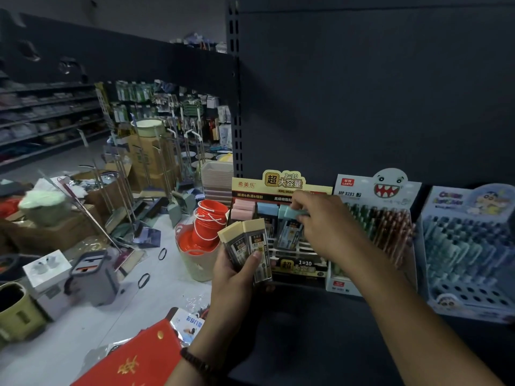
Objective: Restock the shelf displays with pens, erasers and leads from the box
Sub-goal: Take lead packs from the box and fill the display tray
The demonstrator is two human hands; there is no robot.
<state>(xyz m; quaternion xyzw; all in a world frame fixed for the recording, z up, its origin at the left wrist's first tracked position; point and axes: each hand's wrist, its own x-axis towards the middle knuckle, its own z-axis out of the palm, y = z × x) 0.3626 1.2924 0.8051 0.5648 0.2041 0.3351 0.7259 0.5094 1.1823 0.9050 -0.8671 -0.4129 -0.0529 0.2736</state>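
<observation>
Two leads (246, 246) gripped in left hand (237, 277); right hand (326, 224) pinches a teal lead (292, 213) over the display (281, 181) at one o'clock. Seat it next, I'd say.

On the shelf (306, 316), against the back panel (362, 107): lead-case display (281, 185) leftmost, pen display (379, 190) just beside it on the right, second pen display (468, 207) farthest right. Before the lead-case display, left hand (237, 277) with two lead cases (248, 246); over its slots, right hand (326, 227) pinching one lead case (292, 213). Left of the shelf, on the floor, stacked buckets (209, 221)
</observation>
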